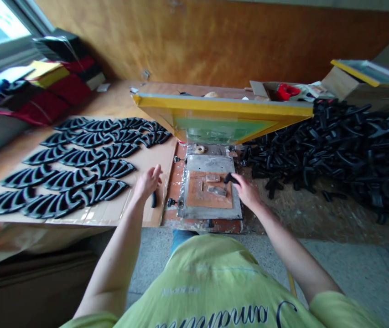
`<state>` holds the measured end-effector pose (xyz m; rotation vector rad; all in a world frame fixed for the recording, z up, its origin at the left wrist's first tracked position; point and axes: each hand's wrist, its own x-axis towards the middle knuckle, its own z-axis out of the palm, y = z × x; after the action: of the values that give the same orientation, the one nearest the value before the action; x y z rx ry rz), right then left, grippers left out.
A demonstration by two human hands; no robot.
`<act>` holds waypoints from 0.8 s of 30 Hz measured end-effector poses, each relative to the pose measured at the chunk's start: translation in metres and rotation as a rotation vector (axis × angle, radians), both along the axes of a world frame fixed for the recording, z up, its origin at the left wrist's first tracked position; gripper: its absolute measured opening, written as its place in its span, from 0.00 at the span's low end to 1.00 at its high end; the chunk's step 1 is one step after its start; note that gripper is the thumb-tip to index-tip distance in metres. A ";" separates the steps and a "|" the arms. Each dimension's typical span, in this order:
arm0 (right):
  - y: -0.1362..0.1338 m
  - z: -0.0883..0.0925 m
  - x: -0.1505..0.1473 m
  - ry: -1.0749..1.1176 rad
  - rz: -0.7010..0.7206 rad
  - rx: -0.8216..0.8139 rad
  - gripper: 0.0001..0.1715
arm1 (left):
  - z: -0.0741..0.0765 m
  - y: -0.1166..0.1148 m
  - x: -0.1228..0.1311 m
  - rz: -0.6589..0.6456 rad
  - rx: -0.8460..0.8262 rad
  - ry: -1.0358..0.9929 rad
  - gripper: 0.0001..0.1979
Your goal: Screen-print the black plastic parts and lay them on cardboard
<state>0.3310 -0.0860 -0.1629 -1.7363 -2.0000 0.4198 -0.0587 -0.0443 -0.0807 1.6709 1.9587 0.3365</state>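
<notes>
My right hand (247,191) pinches a small black curved plastic piece (230,178) over the right side of a flat printing jig (208,212). On the jig's brown base (194,198) sit small clear blocks (217,191). My left hand (148,181) hovers above the cardboard sheet (153,218), fingers loosely apart with nothing in them. Just below it a single black piece (153,199) lies on the cardboard. Behind the jig a yellow-edged screen frame (221,109) with a green mesh (215,130) is tilted up.
Rows of black pieces (74,155) lie nested on the cardboard to the left. A large loose heap of black pieces (338,150) covers the right of the bench. A tape roll (200,149) rests behind the jig. Red boxes (54,95) stand at the back left.
</notes>
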 end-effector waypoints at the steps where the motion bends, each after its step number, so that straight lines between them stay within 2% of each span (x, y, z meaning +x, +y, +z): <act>1: 0.002 0.004 -0.023 -0.042 0.155 -0.014 0.24 | 0.019 0.009 0.013 0.036 0.102 -0.125 0.40; 2: 0.004 0.008 -0.043 -0.096 0.270 -0.029 0.23 | 0.037 0.017 0.026 0.102 0.269 -0.411 0.38; 3: 0.006 0.012 -0.059 -0.156 0.342 -0.041 0.23 | 0.055 0.024 0.039 0.113 0.392 -0.671 0.36; 5: 0.012 0.017 -0.080 -0.257 0.391 -0.047 0.22 | 0.085 0.033 0.059 0.075 0.522 -1.003 0.30; 7: 0.014 0.021 -0.087 -0.308 0.408 -0.040 0.22 | 0.101 0.032 0.070 0.030 0.550 -1.115 0.25; 9: 0.015 0.024 -0.081 -0.310 0.428 -0.018 0.22 | 0.102 0.022 0.071 0.054 0.543 -1.118 0.25; 10: 0.015 0.026 -0.073 -0.286 0.406 0.005 0.21 | 0.097 0.013 0.068 0.090 0.536 -1.104 0.26; 12: 0.018 0.032 -0.052 -0.214 0.275 0.060 0.13 | 0.077 -0.010 0.059 0.171 0.468 -1.062 0.28; 13: 0.022 0.036 -0.040 -0.180 0.187 0.084 0.13 | 0.064 -0.023 0.054 0.208 0.403 -1.038 0.30; 14: 0.027 0.041 -0.027 -0.158 0.098 0.103 0.18 | 0.048 -0.035 0.049 0.234 0.317 -1.014 0.30; 16: 0.041 0.054 -0.010 -0.130 -0.057 0.143 0.22 | 0.014 -0.056 0.043 0.256 0.125 -0.983 0.30; 18: 0.057 0.068 -0.009 -0.095 -0.111 0.193 0.19 | -0.020 -0.069 0.042 0.273 0.000 -0.962 0.34; 20: 0.072 0.079 -0.027 -0.080 -0.042 0.226 0.28 | -0.048 -0.072 0.045 0.302 -0.046 -0.938 0.40; 22: 0.082 0.085 -0.056 -0.136 0.118 0.195 0.36 | -0.067 -0.070 0.048 0.343 -0.062 -0.905 0.41; 24: 0.084 0.084 -0.082 -0.226 0.231 0.093 0.30 | -0.077 -0.067 0.050 0.365 -0.074 -0.878 0.39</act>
<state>0.2486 -0.0024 -0.0789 -1.5612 -2.3531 0.2064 -0.0090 -0.1111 -0.1577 0.8548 1.5287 0.9342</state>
